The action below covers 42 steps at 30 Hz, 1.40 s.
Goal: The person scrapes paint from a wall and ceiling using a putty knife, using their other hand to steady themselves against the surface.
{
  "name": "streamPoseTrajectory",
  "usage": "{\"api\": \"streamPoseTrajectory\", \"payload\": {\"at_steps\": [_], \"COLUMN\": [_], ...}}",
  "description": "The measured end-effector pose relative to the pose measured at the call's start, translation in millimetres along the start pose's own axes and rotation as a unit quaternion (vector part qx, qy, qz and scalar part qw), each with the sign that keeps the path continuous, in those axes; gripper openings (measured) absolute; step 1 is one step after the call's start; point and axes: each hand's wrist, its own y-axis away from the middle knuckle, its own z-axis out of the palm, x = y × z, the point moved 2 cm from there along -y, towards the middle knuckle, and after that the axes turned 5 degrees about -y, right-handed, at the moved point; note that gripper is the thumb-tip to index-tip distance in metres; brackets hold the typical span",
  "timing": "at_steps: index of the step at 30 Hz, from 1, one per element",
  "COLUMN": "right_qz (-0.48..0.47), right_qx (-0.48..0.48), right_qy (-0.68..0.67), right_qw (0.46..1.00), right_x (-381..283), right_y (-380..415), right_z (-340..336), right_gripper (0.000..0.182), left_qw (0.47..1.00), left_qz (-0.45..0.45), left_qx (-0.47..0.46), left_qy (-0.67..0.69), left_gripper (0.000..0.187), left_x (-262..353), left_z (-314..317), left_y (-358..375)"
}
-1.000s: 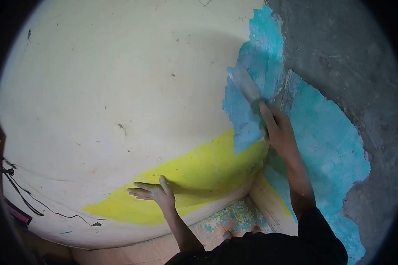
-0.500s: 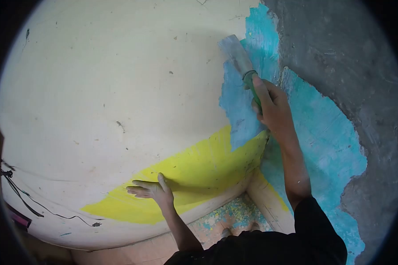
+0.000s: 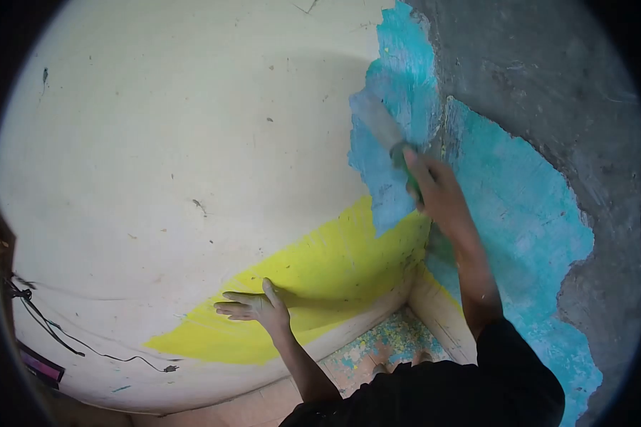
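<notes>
Cream paint covers most of the wall (image 3: pixel 164 142) on the left side, pretty scuffed up with little marks and specks, and down at the far left edge there's a black cable (image 3: pixel 64 334) snaking along the lower part of it. Moving in, a yellow patch (image 3: pixel 313 277) runs diagonally across the bottom of the wall, and the left hand (image 3: pixel 256 309) is laid flat against it, fingers spread and pointing left, palm pressed on the surface, not holding anything at all. Below that you can see a strip of floor (image 3: pixel 384 345) in the corner littered with blue and yellow paint flakes. Then over by the corner the right hand (image 3: pixel 434 192) is wrapped tight around the green handle of a scraper (image 3: pixel 384 132), index finger stretched along the handle, blade pointing up and to the left and lying against the wall right where the cream paint meets the turquoise layer (image 3: pixel 520 206). The blade looks a bit blurry so can't tell how flat it sits. Past the turquoise, on the right, it's bare grey plaster (image 3: pixel 548 71), rough and patchy.
</notes>
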Motion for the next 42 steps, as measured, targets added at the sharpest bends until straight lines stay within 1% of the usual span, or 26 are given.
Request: {"api": "streamPoseTrajectory", "payload": {"at_steps": [2, 3, 5, 6, 8, 9, 10, 11, 12, 14, 15, 17, 18, 20, 21, 23, 25, 26, 27, 28, 29, 31, 34, 36, 38, 42], "right_qz": [0.060, 0.060, -0.013, -0.011, -0.143, -0.142, -0.258, -0.370, -0.372, -0.371, -0.371, -0.338, -0.337, -0.377, -0.376, -0.391, -0.389, -0.382, -0.378, -0.389, -0.403, -0.399, -0.402, -0.394, -0.400, -0.395], "right_qx": [-0.015, -0.014, -0.015, -0.011, 0.029, 0.030, 0.070, 0.108, 0.105, 0.148, 0.147, 0.100, 0.101, 0.106, 0.107, 0.104, 0.099, 0.089, 0.088, 0.103, 0.119, 0.119, 0.121, 0.109, 0.127, 0.130], "right_qy": [-0.053, -0.055, -0.017, -0.018, 0.046, 0.043, 0.073, 0.101, 0.095, 0.292, 0.289, 0.340, 0.339, 0.357, 0.356, 0.407, 0.402, 0.400, 0.399, 0.393, 0.388, 0.397, 0.408, 0.414, 0.403, 0.399], "right_qw": [0.997, 0.997, 1.000, 1.000, 0.988, 0.988, 0.961, 0.917, 0.917, 0.869, 0.870, 0.872, 0.873, 0.848, 0.848, 0.819, 0.823, 0.828, 0.831, 0.827, 0.820, 0.818, 0.811, 0.813, 0.814, 0.817], "right_x": [17.1, 7.9, -23.2, -26.7, -33.9, -27.1, -18.5, -9.7, 1.2, 22.1, 32.4, 50.4, 46.9, 29.4, 20.6, 5.4, -0.1, 0.8, 7.0, 14.9, 17.7, 5.5, -8.0, -1.2, 6.9, -21.1], "right_y": [-2.0, -4.2, -14.9, -21.8, -28.0, -25.1, -19.2, -11.8, -3.4, 14.8, 16.1, 16.9, 15.6, 6.7, 0.4, -9.9, -7.0, -5.0, -3.7, -2.8, -4.8, -10.8, -15.3, -8.8, -9.8, -13.1], "right_z": [0.7, 0.5, 0.5, 0.7, 0.9, -0.5, -4.3, -7.1, -11.0, -18.2, -18.1, -15.8, -14.9, -11.8, -11.8, -10.9, -16.8, -19.3, -19.5, -18.5, -18.2, -12.2, -16.0, -21.5, -24.9, -18.2], "right_gripper": [0.038, 0.038, 0.036, 0.036, 0.029, 0.029, 0.027, 0.032, 0.032, 0.046, 0.046, 0.050, 0.050, 0.049, 0.049, 0.048, 0.047, 0.046, 0.046, 0.046, 0.046, 0.045, 0.043, 0.042, 0.042, 0.040], "left_qw": [1.000, 1.000, 1.000, 1.000, 1.000, 1.000, 1.000, 1.000, 1.000, 1.000, 1.000, 1.000, 1.000, 1.000, 1.000, 1.000, 0.998, 0.998, 0.999, 1.000, 1.000, 1.000, 1.000, 1.000, 1.000, 0.999], "left_qz": [-0.002, -0.006, -0.002, -0.001, 0.002, 0.001, -0.002, -0.003, -0.002, -0.003, -0.006, -0.005, 0.000, 0.005, 0.005, 0.008, 0.035, 0.036, 0.021, 0.005, 0.004, -0.001, 0.006, 0.007, 0.009, 0.019], "left_qx": [0.002, -0.004, -0.013, -0.005, 0.000, 0.000, 0.004, 0.011, 0.004, -0.002, -0.009, -0.018, -0.012, -0.003, -0.001, 0.003, 0.041, 0.041, 0.022, 0.004, 0.005, -0.004, 0.011, 0.009, 0.017, 0.022], "left_qy": [0.001, -0.002, -0.006, -0.001, -0.002, -0.003, -0.003, -0.005, -0.003, -0.005, -0.003, -0.002, -0.003, -0.001, -0.002, -0.005, -0.026, -0.027, -0.021, -0.016, -0.016, -0.011, -0.025, -0.020, -0.012, -0.016], "left_gripper": [0.107, 0.107, 0.107, 0.107, 0.107, 0.107, 0.107, 0.107, 0.106, 0.106, 0.106, 0.106, 0.106, 0.106, 0.106, 0.106, 0.106, 0.106, 0.106, 0.106, 0.106, 0.107, 0.106, 0.106, 0.105, 0.105], "left_x": [0.8, 0.2, 1.6, 1.8, -0.2, 0.7, 1.8, 2.1, 1.6, 0.4, 1.6, 1.5, 0.7, 1.8, 1.2, -5.4, -4.7, -5.1, -1.6, -1.5, -1.0, -0.1, -2.2, -1.0, -1.6, -6.3], "left_z": [0.9, -0.3, -0.3, 0.7, -0.6, -0.8, -0.6, -0.1, 0.7, -1.9, -2.6, -3.9, -3.3, -0.3, 0.1, 2.2, 6.3, 9.1, 5.1, 1.5, 1.0, 0.3, 2.6, 3.8, 2.7, 1.5], "left_y": [1.8, 1.8, -0.2, -0.4, 2.8, 3.0, 0.7, -1.0, -0.2, 1.7, 1.5, 1.9, 2.4, 0.9, 1.2, 1.8, 0.2, 0.5, 1.1, 1.5, 1.0, 1.3, 0.3, 3.8, 0.7, 0.4]}}
